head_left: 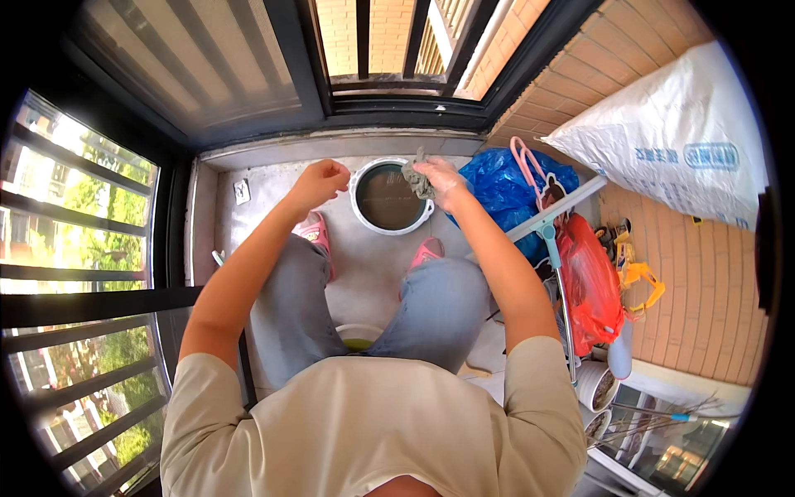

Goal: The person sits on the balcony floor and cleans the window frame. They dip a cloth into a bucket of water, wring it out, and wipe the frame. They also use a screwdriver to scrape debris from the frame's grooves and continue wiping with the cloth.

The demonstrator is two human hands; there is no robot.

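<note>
A round bucket point(357, 209) with a pale rim stands on the floor in front of my feet, with murky brownish water in it. My right hand point(445, 180) grips a crumpled grey-green rag point(419, 180) over the bucket's right rim. That hand looks wet or covered by something thin and clear; I cannot tell which. At the bucket's left side, my left hand point(325, 181) hovers apart from the rim, its fingers curled in and no object visible in them.
Blue plastic bags point(505, 186), a pink hanger point(527, 163), a squeegee-like mop point(548, 222) and a red bag point(588, 286) crowd the right side. A big white sack point(671, 141) leans on the brick wall. Barred windows point(83, 207) line the left.
</note>
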